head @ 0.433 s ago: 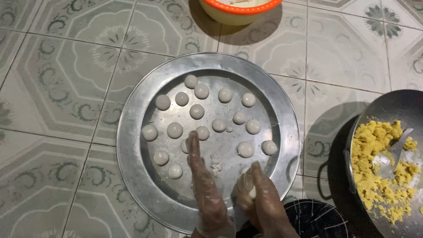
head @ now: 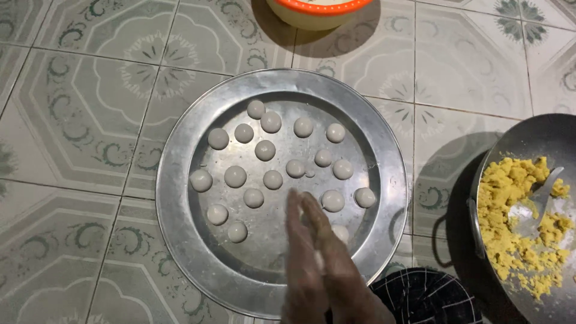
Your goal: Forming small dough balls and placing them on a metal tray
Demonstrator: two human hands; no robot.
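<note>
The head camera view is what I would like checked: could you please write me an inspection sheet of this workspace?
Surface: patterned grey-green tiled floor; a round silver metal tray lies on it.
Job's things: many small white dough balls lie spread apart on the tray; a trace of white shows between the palms.
Clutter: dark pan of crumbly yellow filling with a metal spoon at right; orange-rimmed cream bowl at top.
Grippers: left hand and right hand pressed together, palm to palm, over the tray's near side.
Cables: nothing seen.
Surroundings: dark checked cloth at the bottom edge.
</note>
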